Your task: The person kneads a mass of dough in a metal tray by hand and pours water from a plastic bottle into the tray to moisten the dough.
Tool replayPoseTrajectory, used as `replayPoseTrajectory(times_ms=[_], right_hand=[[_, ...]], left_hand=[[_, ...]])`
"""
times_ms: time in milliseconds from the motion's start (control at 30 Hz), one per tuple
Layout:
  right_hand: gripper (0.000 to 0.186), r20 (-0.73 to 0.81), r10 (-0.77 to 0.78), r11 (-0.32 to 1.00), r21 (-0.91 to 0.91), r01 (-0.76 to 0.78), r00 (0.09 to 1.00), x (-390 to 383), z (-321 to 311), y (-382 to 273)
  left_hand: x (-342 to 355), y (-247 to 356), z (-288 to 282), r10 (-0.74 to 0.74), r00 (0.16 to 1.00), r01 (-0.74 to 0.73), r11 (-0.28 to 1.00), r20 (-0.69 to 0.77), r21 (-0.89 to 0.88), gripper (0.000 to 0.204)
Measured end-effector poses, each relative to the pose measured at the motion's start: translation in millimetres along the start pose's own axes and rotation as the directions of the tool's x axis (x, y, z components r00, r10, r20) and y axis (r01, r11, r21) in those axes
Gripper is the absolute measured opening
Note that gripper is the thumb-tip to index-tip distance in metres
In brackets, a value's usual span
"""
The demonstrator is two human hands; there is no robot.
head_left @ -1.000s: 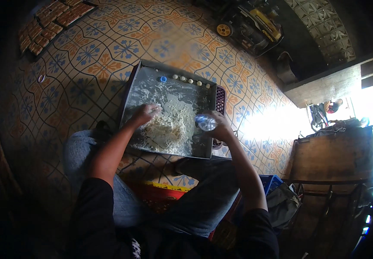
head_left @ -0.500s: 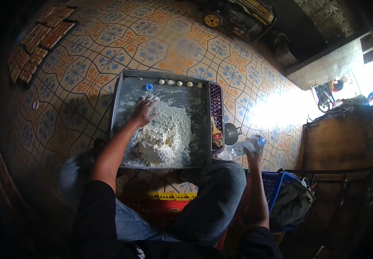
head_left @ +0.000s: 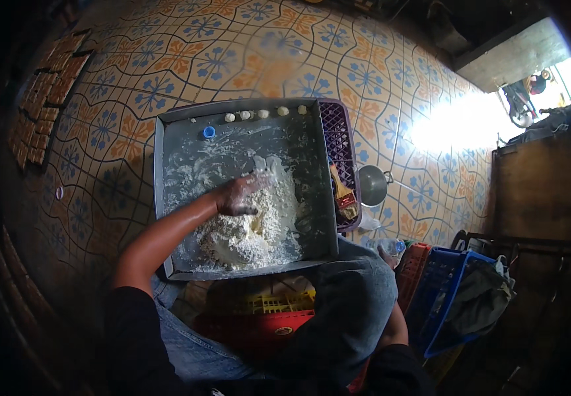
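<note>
A large grey metal tray [head_left: 331, 224] rests in front of me with a mound of flour [head_left: 246, 244] toward its near side. My left hand [head_left: 240, 195], dusted white, lies over the far part of this mound with fingers stretched and thumb apart. Low beside my right knee, my right hand [head_left: 388, 259] is closed around a clear plastic bottle [head_left: 381, 245]; the knee partly hides the hand. A blue ring-shaped cap [head_left: 209, 132] sits toward the tray's far left. Several small dough balls [head_left: 263, 114] line the far edge.
Under the tray is a purple plastic crate [head_left: 340, 125], with a wooden-handled brush [head_left: 345, 198] on its right side. A grey metal pot [head_left: 372, 185] stands on the tiled floor beyond. Blue [head_left: 436, 290] and red [head_left: 413, 264] crates are at right.
My left hand has moved right and nearer over the flour. My right hand has lowered the bottle toward my right knee. The view has shifted slightly.
</note>
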State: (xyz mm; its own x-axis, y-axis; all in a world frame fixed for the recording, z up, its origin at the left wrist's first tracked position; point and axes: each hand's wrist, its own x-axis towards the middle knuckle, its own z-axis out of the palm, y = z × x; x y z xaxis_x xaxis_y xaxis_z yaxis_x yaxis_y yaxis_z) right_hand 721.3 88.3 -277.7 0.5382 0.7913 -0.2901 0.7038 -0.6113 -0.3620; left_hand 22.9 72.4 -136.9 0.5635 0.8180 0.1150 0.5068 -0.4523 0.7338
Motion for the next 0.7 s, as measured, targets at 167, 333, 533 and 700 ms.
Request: replayPoseTrajectory(times_ms=[167,333,533,700], right_hand=[[0.065,0.210,0.286,0.935,0.153,-0.320,0.935,-36,68,-18],[0.062,0.149,0.250,0.940,0.201,-0.276,0.957,-51,68,-20],[0.059,0.090,0.202,0.926,0.306,-0.220,0.975,-79,60,5],[0.059,-0.009,0.110,0.889,0.449,-0.095,0.994,-110,33,20]], left_hand=[[-54,29,-4,0.039,0.986,-0.038,0.999,0.163,-0.012,0.096],[-33,26,-30,0.023,0.998,-0.023,1.000,-0.054,0.005,0.086],[22,-10,-26,-0.122,0.992,0.128,0.953,-0.040,0.274,0.093],[6,7,4,0.016,0.998,-0.023,0.991,0.057,0.129,0.099]])
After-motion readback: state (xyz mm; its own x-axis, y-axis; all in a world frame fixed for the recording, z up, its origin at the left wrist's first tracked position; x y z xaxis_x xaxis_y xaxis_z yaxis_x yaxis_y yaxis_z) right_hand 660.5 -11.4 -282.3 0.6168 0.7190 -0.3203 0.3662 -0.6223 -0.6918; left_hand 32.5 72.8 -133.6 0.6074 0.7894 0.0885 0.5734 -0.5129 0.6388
